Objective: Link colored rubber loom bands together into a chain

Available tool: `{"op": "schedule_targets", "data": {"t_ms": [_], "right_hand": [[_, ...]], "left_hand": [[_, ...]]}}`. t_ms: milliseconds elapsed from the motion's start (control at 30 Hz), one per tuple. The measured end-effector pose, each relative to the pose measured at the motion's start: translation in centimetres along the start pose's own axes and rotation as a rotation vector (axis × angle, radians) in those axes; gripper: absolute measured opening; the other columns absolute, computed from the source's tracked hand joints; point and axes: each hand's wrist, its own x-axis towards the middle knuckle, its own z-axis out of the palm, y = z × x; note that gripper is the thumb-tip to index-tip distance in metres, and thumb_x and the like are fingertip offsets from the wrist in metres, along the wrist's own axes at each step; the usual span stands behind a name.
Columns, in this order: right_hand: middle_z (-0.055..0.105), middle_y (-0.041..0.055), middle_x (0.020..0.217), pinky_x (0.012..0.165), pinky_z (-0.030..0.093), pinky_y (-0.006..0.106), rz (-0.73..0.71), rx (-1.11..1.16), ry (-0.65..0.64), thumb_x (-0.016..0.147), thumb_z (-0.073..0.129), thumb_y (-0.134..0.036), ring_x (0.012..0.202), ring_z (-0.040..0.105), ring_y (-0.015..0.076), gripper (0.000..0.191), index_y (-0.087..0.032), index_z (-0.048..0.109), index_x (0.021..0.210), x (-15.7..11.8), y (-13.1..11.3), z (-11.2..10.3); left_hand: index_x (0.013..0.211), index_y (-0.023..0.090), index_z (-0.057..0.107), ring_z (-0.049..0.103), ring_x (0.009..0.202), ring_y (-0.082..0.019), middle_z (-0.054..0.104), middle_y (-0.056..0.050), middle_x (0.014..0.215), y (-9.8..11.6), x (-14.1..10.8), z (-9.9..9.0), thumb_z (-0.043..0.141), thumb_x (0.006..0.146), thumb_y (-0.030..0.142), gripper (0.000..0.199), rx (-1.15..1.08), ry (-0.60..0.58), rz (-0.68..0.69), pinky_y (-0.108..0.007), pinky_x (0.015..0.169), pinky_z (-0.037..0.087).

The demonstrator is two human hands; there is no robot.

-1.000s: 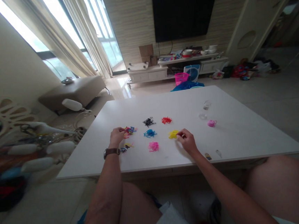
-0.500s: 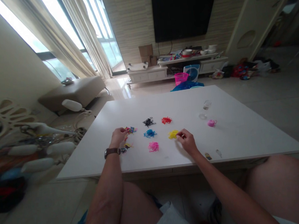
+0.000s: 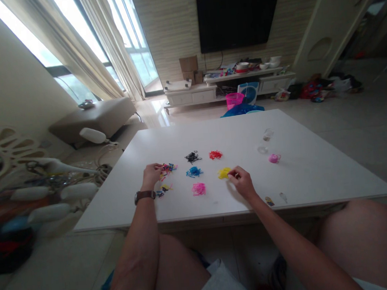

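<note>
My left hand (image 3: 152,175), with a brown-strapped watch on its wrist, has its fingertips pinched at the edge of a mixed-colour pile of small rubber bands (image 3: 170,167). What lies between those fingertips is too small to make out. At a yellow pile of rubber bands (image 3: 223,173), the fingers of my right hand (image 3: 241,180) are closed and touch its right side; anything in them is hidden. Between the hands lie black bands (image 3: 192,157), blue bands (image 3: 194,172) and pink bands (image 3: 199,189). Red bands (image 3: 215,155) lie beyond the yellow ones.
All of this is on a white table (image 3: 317,170). To the right are a pink item (image 3: 274,158), a clear ring-like piece (image 3: 262,150) and a clear container (image 3: 268,134). Two small pieces, one a yellowish figure (image 3: 269,201), lie near the front edge. A lamp-like fixture (image 3: 79,191) stands left.
My left hand has drawn slightly back and left, uncovering more of the mixed pile. My right hand stays at the yellow bands, almost unmoved.
</note>
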Motion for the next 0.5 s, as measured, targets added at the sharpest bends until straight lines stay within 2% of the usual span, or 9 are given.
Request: {"op": "schedule_targets", "data": {"t_ms": [167,333,500], "right_hand": [[0.062,0.0006,0.074,0.060,0.042,0.029,0.000,-0.004,-0.003,0.077,0.058,-0.021,0.065,0.055,0.0159,0.008,-0.020,0.063,0.071,0.04,0.14,-0.01],[0.062,0.0006,0.075,0.062,0.043,0.029,0.003,-0.012,-0.004,0.078,0.058,-0.021,0.067,0.056,0.0161,0.008,-0.020,0.063,0.072,0.00,0.24,-0.01],[0.062,0.0006,0.074,0.061,0.043,0.029,0.002,-0.010,-0.011,0.078,0.058,-0.022,0.065,0.055,0.0159,0.008,-0.019,0.063,0.072,0.01,0.21,-0.01]], "left_hand": [[0.098,0.010,0.075,0.062,0.058,-0.013,0.075,-0.008,0.078,0.52,-0.68,-0.23,0.068,0.071,0.015,0.028,-0.051,0.007,-0.005,-0.020,0.051,0.042],[0.095,0.010,0.075,0.063,0.062,-0.014,0.075,-0.009,0.080,0.84,-0.93,-0.36,0.068,0.072,0.016,0.025,0.044,0.007,0.023,-0.020,0.052,0.041],[0.088,0.012,0.076,0.065,0.070,-0.016,0.075,-0.009,0.084,0.78,-0.91,0.53,0.073,0.070,0.019,0.020,0.161,-0.009,0.097,-0.022,0.057,0.042]]}}
